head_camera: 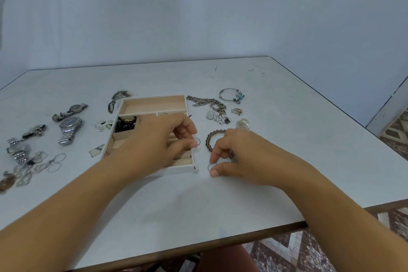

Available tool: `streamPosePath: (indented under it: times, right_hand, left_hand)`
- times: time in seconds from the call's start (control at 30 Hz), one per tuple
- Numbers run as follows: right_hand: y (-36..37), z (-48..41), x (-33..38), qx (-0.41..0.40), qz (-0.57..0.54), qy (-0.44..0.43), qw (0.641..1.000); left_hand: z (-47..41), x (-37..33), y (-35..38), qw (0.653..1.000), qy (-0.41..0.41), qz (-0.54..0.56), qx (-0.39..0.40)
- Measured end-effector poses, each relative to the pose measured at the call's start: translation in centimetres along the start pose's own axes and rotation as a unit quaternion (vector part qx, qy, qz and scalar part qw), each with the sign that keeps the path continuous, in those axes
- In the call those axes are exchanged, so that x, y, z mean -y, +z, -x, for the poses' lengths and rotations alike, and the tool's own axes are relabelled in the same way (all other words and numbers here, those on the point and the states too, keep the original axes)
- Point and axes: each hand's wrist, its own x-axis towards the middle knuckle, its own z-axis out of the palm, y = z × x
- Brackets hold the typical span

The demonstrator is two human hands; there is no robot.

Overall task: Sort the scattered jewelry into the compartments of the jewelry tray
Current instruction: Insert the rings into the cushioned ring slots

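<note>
A beige jewelry tray (154, 101) with several compartments lies mid-table; one small compartment holds dark beads (125, 124). My left hand (159, 139) hovers over the tray's right side and pinches a thin ring (197, 141) between thumb and forefinger. My right hand (238, 154) is on the table just right of the tray, pinching another thin ring (210, 166) at the tabletop. A brown beaded bracelet (213, 137) curves behind the right hand, partly hidden by it.
Watches (70, 127) and chain pieces (26, 168) lie scattered at the left. A chain necklace (209, 104), charm bangle (231, 94), shell pendants (242, 123) and small earrings (236, 111) lie right of the tray. The table's front edge (220, 243) is close to me.
</note>
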Motion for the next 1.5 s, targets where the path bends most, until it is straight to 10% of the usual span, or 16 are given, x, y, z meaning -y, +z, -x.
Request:
streamPosePath:
  times: [1.5]
  right_hand:
    - [1.3,-8.7,1.4,-0.202,0.007,-0.125,0.971]
  left_hand:
    - [-0.5,6.4,-2.6,0.99,0.029,-0.099,-0.091]
